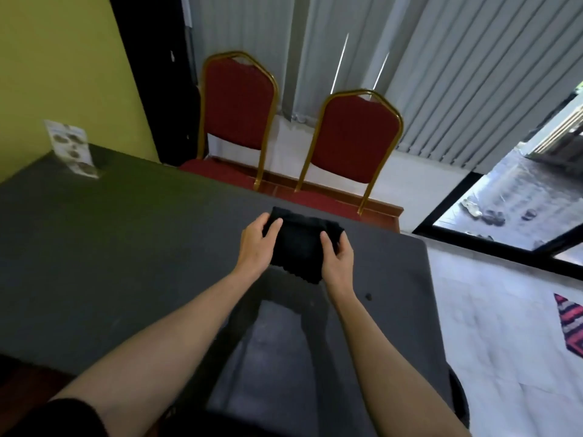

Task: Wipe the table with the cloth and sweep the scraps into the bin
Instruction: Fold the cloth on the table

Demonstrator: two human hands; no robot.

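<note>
Left hand (257, 244) and right hand (337, 260): each grips a side of the folded black cloth (298, 246) | cloth: above dark table (110, 234), near far edge | technique: judged best pressed flat, overlapping strokes toward scrap (368, 296)

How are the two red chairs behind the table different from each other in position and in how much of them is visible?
The left chair stands farther back, near the dark panel by the yellow wall; the right chair stands nearer the table and the blinds. The left chair's back sits higher in the picture than the right chair's. Both have red padded backs, gold frames and red seats partly hidden by the table edge.
</note>
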